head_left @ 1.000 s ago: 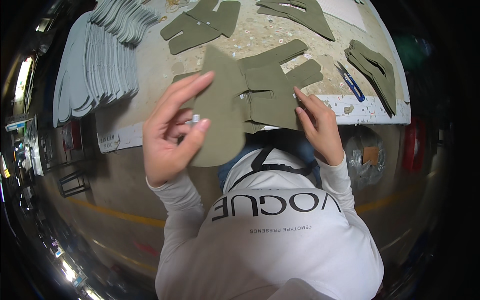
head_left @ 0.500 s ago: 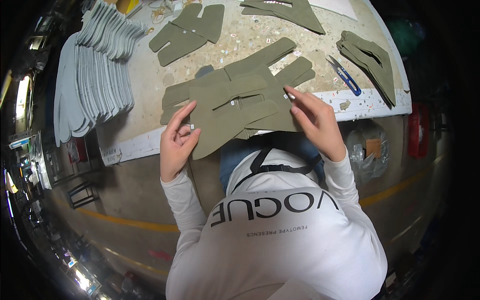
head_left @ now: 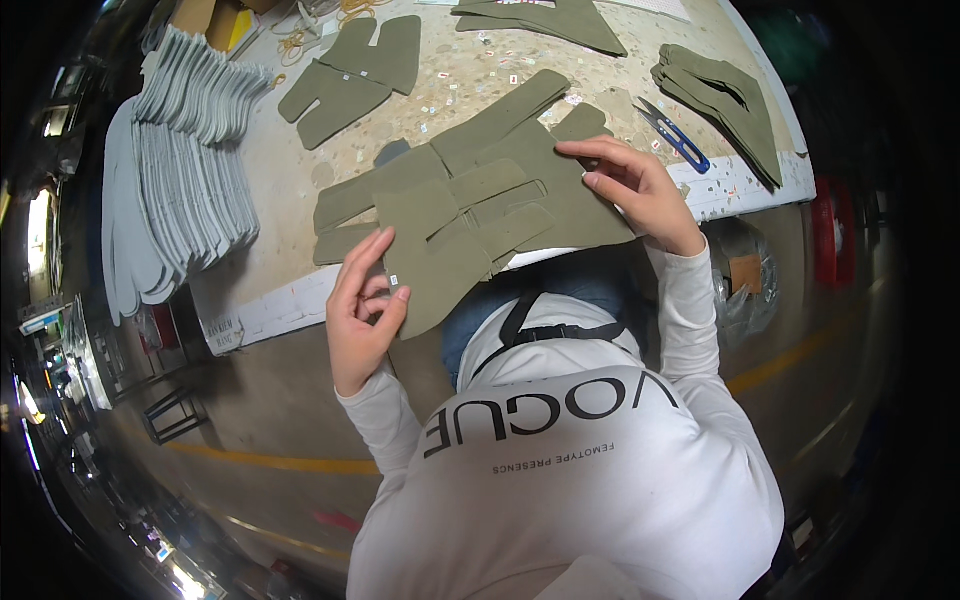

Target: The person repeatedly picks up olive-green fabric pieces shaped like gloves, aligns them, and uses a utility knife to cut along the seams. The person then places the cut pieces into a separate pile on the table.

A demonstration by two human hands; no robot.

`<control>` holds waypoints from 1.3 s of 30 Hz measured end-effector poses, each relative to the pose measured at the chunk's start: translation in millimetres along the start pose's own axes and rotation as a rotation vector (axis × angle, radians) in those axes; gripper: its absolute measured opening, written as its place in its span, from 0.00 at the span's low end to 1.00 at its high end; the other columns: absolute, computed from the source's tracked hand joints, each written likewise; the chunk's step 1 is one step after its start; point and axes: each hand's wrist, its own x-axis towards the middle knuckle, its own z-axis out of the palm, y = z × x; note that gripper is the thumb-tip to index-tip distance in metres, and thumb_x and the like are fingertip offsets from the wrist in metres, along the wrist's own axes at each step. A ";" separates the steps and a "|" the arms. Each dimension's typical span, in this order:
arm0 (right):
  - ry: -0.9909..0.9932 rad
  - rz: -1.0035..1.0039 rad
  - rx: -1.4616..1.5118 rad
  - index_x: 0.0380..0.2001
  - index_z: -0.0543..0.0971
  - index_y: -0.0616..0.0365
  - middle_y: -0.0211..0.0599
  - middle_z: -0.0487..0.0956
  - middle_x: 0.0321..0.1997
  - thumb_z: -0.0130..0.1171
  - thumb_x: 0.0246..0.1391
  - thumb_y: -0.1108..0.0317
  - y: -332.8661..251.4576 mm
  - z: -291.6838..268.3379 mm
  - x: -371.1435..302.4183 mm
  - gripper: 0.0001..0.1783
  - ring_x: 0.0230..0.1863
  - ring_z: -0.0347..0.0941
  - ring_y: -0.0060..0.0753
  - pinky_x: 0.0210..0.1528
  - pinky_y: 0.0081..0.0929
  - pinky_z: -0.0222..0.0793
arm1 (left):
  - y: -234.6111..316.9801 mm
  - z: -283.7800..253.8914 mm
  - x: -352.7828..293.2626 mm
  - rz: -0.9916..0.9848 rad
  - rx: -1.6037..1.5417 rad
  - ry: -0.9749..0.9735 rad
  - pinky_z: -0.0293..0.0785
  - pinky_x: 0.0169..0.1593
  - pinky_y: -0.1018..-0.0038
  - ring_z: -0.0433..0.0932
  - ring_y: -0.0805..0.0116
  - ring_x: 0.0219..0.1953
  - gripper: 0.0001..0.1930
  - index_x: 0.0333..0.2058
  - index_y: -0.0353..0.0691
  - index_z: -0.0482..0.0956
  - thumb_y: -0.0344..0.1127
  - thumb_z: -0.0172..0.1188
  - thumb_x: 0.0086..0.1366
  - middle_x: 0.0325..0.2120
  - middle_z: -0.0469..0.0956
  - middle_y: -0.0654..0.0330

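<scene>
Two matching olive-green cut fabric pieces [head_left: 425, 285], slotted and overlapping in the middle, lie in front of me, their near parts hanging past the table edge. My left hand [head_left: 362, 318] holds the left piece's outer edge between thumb and fingers, beside a small white sticker. At the opposite side, my right hand [head_left: 645, 190] has the edge of the right piece [head_left: 590, 215] between thumb and fingers. Beneath them lie more olive pieces [head_left: 345, 247], partly covered. The fingertips under the cloth are hidden.
Grey-blue cut pieces [head_left: 190, 190] stand stacked at the left of the table [head_left: 270, 305]. Another olive pair [head_left: 350, 80] lies farther back. Blue-handled thread snips [head_left: 680, 140] and folded olive bundles [head_left: 725, 105] are at the right. Small stickers dot the tabletop.
My right hand has moved slightly up and right, and the right piece appears spread farther rightward. The left hand keeps its edge. The whole view has shifted a little.
</scene>
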 end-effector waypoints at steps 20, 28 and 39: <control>0.234 -0.275 -0.340 0.55 0.77 0.61 0.34 0.74 0.54 0.50 0.56 0.79 -108.3 -23.0 -29.6 0.22 0.45 0.69 0.20 0.43 0.14 0.64 | 20.3 16.5 -10.0 -0.012 0.183 0.148 0.73 0.28 0.87 0.76 0.81 0.33 0.24 0.57 0.35 0.74 0.18 0.56 0.60 0.57 0.71 0.54; 0.031 -0.308 -0.404 0.55 0.75 0.63 0.49 0.75 0.51 0.53 0.48 0.84 -66.8 96.1 1.8 0.27 0.39 0.78 0.47 0.41 0.31 0.74 | 46.1 55.4 1.9 0.115 0.345 0.145 0.81 0.29 0.78 0.81 0.71 0.33 0.24 0.57 0.34 0.73 0.21 0.56 0.61 0.54 0.72 0.50; 0.088 -0.342 -0.324 0.56 0.73 0.63 0.48 0.74 0.48 0.57 0.53 0.77 -57.2 114.6 -9.5 0.25 0.39 0.77 0.50 0.39 0.36 0.74 | 44.5 68.2 3.1 0.157 0.265 0.086 0.78 0.35 0.80 0.79 0.78 0.37 0.29 0.66 0.37 0.60 0.20 0.47 0.65 0.58 0.71 0.47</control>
